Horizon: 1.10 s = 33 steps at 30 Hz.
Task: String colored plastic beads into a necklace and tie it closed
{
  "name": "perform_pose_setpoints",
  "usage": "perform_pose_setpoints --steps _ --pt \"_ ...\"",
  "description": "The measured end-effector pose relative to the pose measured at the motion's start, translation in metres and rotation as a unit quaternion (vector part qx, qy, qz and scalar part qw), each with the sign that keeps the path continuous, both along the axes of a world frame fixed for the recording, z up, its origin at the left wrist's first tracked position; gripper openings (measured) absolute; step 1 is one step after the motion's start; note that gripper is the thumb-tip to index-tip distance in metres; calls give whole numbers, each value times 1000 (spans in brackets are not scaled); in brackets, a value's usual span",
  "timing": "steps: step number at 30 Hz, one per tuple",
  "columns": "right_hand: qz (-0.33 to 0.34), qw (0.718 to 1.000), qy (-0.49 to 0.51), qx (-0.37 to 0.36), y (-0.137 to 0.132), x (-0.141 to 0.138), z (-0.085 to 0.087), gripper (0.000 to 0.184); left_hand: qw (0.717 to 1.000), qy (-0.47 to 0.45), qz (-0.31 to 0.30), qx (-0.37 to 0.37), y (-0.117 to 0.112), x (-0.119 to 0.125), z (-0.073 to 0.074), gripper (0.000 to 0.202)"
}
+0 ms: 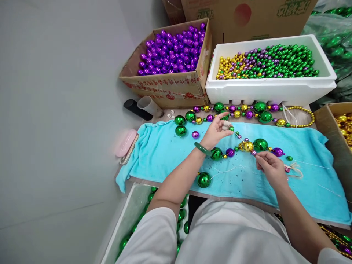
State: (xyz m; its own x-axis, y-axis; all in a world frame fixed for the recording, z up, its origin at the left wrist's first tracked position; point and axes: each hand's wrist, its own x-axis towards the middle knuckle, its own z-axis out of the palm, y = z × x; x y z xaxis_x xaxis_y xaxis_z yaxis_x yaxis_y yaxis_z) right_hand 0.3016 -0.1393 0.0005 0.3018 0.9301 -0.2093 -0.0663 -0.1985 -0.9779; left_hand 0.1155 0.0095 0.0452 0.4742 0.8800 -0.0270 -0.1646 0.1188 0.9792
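My left hand (217,130), with a green bangle (202,149) on its wrist, is raised over the turquoise towel (165,161). Its fingers hold a thin white string that carries a small green bead (231,128) and several little purple and green beads. Lower and to the right, my right hand (272,170) pinches a small purple bead (253,153) beside a large gold bead (248,146). Big green beads (260,144) and a purple bead (278,152) lie around this strand. Another large green bead (204,179) with string attached rests nearer my body.
Behind the towel lies a finished-looking bead strand (260,107). A cardboard box (165,86) holds purple beads; a white foam box (271,90) holds gold, purple and green ones. Two cups (150,106) and a pink case (126,143) are at left. Another carton (328,132) stands right.
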Motion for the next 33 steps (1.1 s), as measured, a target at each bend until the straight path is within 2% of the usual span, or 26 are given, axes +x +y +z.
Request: perform_pose_setpoints --steps 2,3,5,7,8,10,11,13,15,18,20,22,23,25,28,30,33 --pt "9 999 32 -2 3 -2 -2 24 997 44 -50 27 3 -8 8 68" --pt "12 999 51 -1 4 -3 -4 24 995 75 -45 57 6 -15 12 59" --pt "7 997 80 5 5 -3 -8 21 975 169 19 142 17 -33 16 39" --pt "5 995 95 9 4 -2 -12 19 927 306 77 204 27 -55 13 28" --pt "7 995 97 10 4 -2 -13 19 900 377 85 203 31 -66 8 26" --pt "12 996 92 8 4 -2 -14 19 862 478 83 150 34 -85 -4 25" --pt "15 996 87 7 4 -2 -14 19 855 500 83 115 33 -93 -11 25" --pt "20 997 76 3 4 -3 -12 20 858 499 100 67 29 -103 -25 26" --pt "27 997 67 2 4 -5 -9 21 872 469 127 55 23 -106 -34 25" --pt "40 998 56 4 3 -12 -5 23 906 384 175 34 13 -100 -37 22" --pt "54 998 45 3 2 -17 -2 24 941 272 200 -19 6 -91 -33 15" --pt "67 997 39 4 1 -24 0 25 965 94 211 -127 -2 -82 -28 8" --pt "71 997 38 5 0 -28 0 25 960 4 211 -186 -6 -77 -24 8" --pt "75 996 38 8 -1 -34 1 25 929 -130 211 -276 -12 -69 -18 11" --pt "79 996 33 7 -3 -40 -1 24 911 -174 211 -308 -17 -62 -10 15" --pt "81 996 29 6 -5 -40 -2 23 913 -188 196 -303 -19 -60 -6 23" --pt "78 997 23 10 -6 -37 -4 23 922 -210 167 -281 -21 -62 -2 23"
